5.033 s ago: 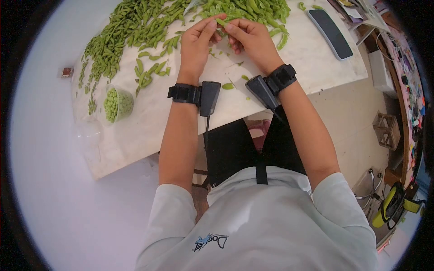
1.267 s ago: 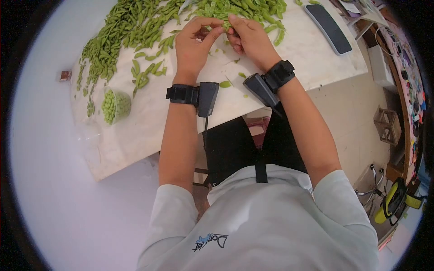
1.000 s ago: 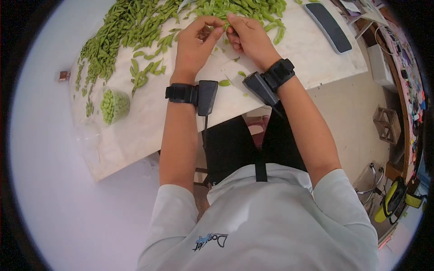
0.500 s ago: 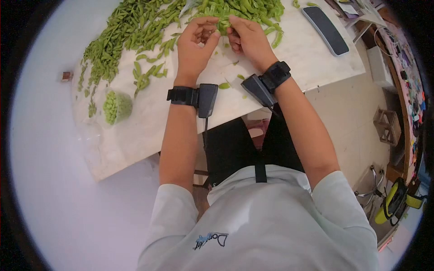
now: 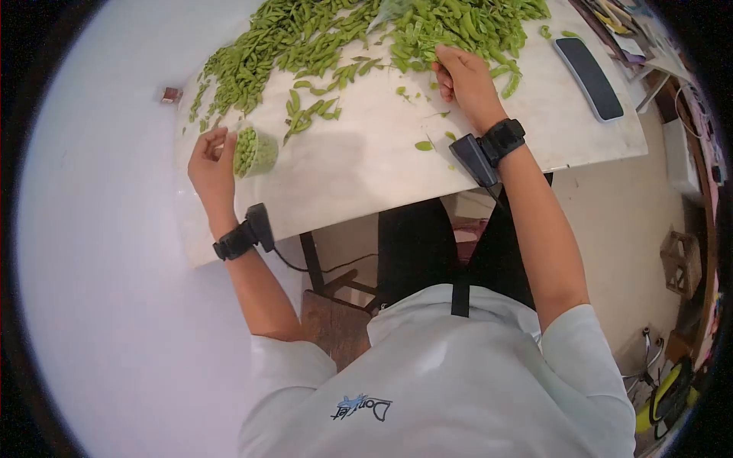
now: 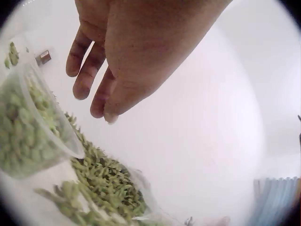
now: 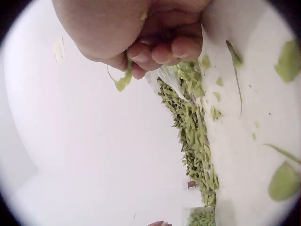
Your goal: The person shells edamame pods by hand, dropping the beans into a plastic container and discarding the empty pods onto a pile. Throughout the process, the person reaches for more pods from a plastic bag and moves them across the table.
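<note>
My left hand [image 5: 211, 164] is just left of a clear plastic cup [image 5: 266, 153] of shelled green soybeans [image 5: 245, 152]. In the left wrist view its fingers hang loosely bent beside the cup's rim [image 6: 49, 120], with nothing visible between them. At the right, my right hand [image 5: 467, 82] is raised in front of a heap of bright green pods [image 5: 458, 30]. It pinches a split green soybean pod [image 7: 123, 82] between thumb and curled fingers, as the right wrist view shows.
A large pile of darker soybean pods [image 5: 252, 69] covers the back left of the white table [image 5: 343, 168]. Several loose pods [image 5: 309, 114] and a fallen leaf [image 5: 423, 146] lie nearer. A phone [image 5: 588, 79] rests at the right, and a plastic bag [image 5: 389, 11] at the back.
My left hand has left the right hand and swung left to the cup. The right hand keeps hold of the pod near the heap. The head view has shifted left.
</note>
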The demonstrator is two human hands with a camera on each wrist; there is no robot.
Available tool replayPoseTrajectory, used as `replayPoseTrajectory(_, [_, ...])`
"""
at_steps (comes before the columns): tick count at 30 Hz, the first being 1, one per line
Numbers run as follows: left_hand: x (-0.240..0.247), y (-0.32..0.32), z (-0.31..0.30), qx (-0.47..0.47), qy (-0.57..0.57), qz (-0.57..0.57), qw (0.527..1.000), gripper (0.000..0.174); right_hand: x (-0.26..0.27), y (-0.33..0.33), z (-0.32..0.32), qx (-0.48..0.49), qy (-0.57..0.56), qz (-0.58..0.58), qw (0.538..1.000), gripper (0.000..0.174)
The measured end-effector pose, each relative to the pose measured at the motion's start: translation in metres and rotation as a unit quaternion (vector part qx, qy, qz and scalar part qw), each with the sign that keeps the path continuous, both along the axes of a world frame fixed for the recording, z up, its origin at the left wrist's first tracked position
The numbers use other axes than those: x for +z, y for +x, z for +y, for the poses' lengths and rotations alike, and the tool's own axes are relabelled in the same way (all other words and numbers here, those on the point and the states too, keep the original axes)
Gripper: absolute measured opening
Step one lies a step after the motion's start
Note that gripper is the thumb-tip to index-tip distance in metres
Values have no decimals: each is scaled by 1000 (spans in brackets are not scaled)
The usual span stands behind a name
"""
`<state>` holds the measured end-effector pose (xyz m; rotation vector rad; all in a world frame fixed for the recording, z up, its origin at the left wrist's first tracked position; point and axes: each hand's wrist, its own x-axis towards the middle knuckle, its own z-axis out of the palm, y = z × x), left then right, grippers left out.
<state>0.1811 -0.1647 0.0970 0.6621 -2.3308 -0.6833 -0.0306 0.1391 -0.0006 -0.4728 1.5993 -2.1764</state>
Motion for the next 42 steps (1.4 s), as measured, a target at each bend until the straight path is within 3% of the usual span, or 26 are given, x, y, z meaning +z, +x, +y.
replayPoseTrajectory(4, [-8,12,-26,16,-31,-69,997,24,1,-1,1,5,17,7,1000,35])
replayPoseTrajectory(7, [-9,6,-24,27,-37,-36,998,23,1,0,1,-3,6,2,1000,35])
replayPoseTrajectory(10, [-2,-9,-11,-23,-12,-2,1000,23,2,-1,1,-4,4,-13,1000,34])
replayPoseTrajectory(13, [-1,-43,42,-144,101,65,982,24,-1,-1,0,-16,7,13,1000,34])
replayPoseTrajectory(15, [-3,-69,71,-245,131,25,960,27,0,-1,-2,-26,12,45,999,34])
replayPoseTrajectory(17, [-17,-100,96,-257,138,-21,956,29,-2,-1,-1,-34,29,66,997,34])
replayPoseTrajectory(23, [-71,-179,151,-361,369,94,851,28,-1,-3,-1,-36,24,45,998,32])
replayPoseTrajectory(30, [-88,-181,156,-385,318,49,865,17,-9,-7,0,-81,74,130,985,37])
replayPoseTrajectory(31, [-92,-183,154,-386,348,82,850,17,-12,-7,-3,-70,39,88,993,35])
replayPoseTrajectory(34, [-95,-184,143,-370,369,124,844,17,-8,-6,-5,-41,56,115,991,30])
replayPoseTrajectory(37, [-98,-182,145,-369,422,121,819,18,-10,-5,-6,-38,40,103,993,26])
replayPoseTrajectory(42, [-100,-180,145,-362,438,101,817,18,-10,-5,-6,-30,44,108,993,25])
